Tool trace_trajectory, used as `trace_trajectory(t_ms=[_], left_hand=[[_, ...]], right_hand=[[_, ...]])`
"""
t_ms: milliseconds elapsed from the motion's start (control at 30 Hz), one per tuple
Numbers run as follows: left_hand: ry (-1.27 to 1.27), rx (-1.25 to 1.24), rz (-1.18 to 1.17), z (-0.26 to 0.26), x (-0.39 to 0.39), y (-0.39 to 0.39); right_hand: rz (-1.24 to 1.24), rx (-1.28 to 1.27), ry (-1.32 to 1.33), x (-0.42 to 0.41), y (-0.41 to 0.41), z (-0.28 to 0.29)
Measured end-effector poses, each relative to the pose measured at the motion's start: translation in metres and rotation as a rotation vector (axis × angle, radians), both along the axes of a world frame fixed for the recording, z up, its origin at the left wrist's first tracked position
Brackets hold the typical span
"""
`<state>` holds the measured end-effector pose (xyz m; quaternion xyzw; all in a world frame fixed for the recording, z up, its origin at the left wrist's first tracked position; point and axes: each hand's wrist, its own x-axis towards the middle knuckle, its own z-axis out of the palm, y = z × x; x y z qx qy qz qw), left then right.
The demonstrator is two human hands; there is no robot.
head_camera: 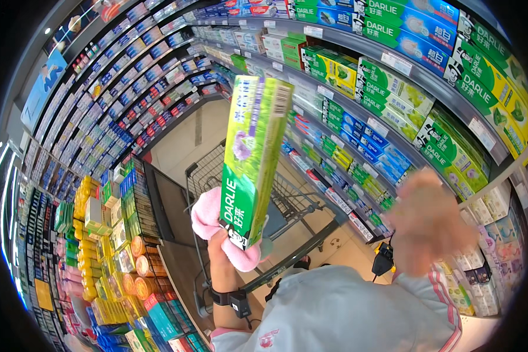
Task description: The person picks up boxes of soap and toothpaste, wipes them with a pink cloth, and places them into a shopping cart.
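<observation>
My left hand [220, 248] holds a green and yellow Darlie toothpaste box [251, 158] upright in front of me, its thumb at the lower end. A pink plush fabric item [207, 211] is bunched around the base of the box in the same hand; what it is exactly cannot be told. Well to the right, my right hand [431, 224] is motion-blurred in front of the toothpaste shelves, so its fingers are unclear. Close to it on the shelf stand similar green Darlie boxes [455, 152].
A metal shopping cart [303, 246] stands just in front of me, its handle near my body. Toothpaste shelves [396, 64] run along the right. On the left, a wire-sided display [141, 211] holds yellow bottles [88, 255] and orange round tubs [144, 266]. Stocked shelves [127, 75] curve behind.
</observation>
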<state>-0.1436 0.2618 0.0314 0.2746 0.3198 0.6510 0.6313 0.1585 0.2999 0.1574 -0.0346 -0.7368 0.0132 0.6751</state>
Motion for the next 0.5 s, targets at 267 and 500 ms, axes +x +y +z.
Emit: trace_trajectory(t_ms=[267,500], left_hand=[[0.161,0.035,0.163,0.029,-0.016,-0.028],[0.234,0.0,0.461,0.065,-0.013,-0.033]], right_hand=[[0.595,-1.067,0.003,-0.028,0.034,-0.014],[0.658,-1.276,-0.049,-0.024,0.04,-0.049]])
